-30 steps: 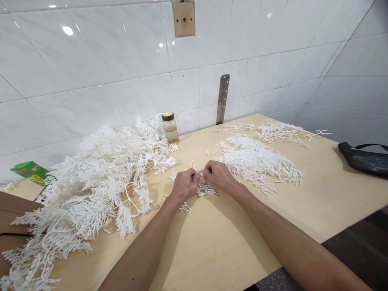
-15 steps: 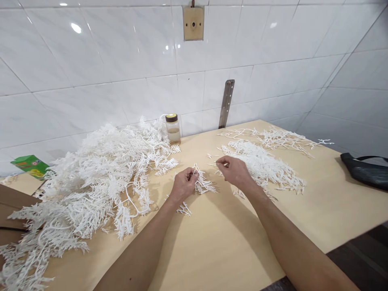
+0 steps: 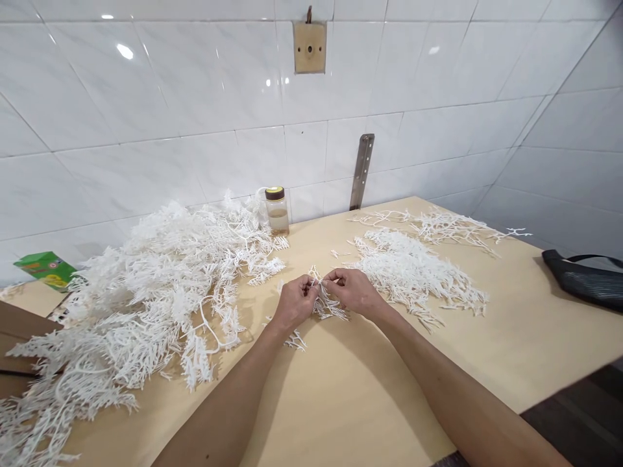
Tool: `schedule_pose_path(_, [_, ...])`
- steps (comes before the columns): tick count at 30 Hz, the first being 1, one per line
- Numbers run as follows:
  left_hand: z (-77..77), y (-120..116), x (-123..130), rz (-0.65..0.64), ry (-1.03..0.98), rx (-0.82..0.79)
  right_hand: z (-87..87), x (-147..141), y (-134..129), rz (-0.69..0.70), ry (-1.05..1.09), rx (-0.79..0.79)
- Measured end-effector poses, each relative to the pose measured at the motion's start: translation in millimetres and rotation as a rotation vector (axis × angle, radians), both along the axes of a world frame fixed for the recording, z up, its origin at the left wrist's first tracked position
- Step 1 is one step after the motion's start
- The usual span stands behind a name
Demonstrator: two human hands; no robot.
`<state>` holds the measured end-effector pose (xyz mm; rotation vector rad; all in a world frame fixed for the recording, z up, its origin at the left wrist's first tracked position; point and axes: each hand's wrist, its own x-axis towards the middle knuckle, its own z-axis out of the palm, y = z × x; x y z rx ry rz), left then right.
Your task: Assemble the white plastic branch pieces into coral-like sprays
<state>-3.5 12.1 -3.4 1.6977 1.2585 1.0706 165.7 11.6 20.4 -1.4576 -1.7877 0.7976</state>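
Note:
Between my hands is a small white branched plastic sprig [image 3: 329, 307], over the middle of the table. My left hand [image 3: 296, 302] pinches it from the left. The fingertips of my right hand [image 3: 354, 290] are closed on the same sprig from the right, close to my left fingertips. A large tangled heap of white sprigs [image 3: 160, 279] covers the left side. A flatter pile of white pieces [image 3: 418, 269] lies to the right of my right hand. A small loose sprig [image 3: 294, 340] rests below my left hand.
Thin bare white stems [image 3: 452, 227] lie at the back right of the table [image 3: 341, 402]. A lidded jar [image 3: 277, 213] and a metal strip [image 3: 362, 172] stand near the tiled wall. A green packet [image 3: 46, 269] is at left, a black bag [image 3: 584, 279] at right.
My right hand has moved left from beside the right pile to the sprig and now pinches it. My left hand has kept its hold. The view has shifted slightly.

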Motion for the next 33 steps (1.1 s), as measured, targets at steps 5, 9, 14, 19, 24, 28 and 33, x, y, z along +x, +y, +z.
schedule_pose_path(5, [2.3, 0, 0, 0.014, 0.114, 0.025, -2.7, -5, -1, -0.056, -0.199, 0.136])
schedule_pose_path(9, [4.0, -1, -1, 0.025, 0.188, 0.055, -7.1, -8, 2, -0.090, -0.429, 0.346])
schedule_pose_path(14, [0.5, -1, 0, 0.042, 0.121, 0.061, -7.4, 18, 10, -0.328, -0.509, 0.337])
schedule_pose_path(19, [-3.1, 1, 0, 0.037, 0.006, 0.022, 0.3, 38, 13, -0.475, -0.466, 0.283])
schedule_pose_path(24, [-4.8, 2, 1, 0.045, 0.004, 0.022, 5.6, 11, 4, -0.133, -0.243, 0.138])
schedule_pose_path(28, [-6.6, 2, 1, 0.035, -0.018, 0.023, 4.6, -6, -4, -0.045, -0.190, 0.077])
schedule_pose_path(33, [-6.5, 3, 1, 0.026, -0.010, 0.027, 3.4, -9, -5, -0.099, -0.186, 0.028])
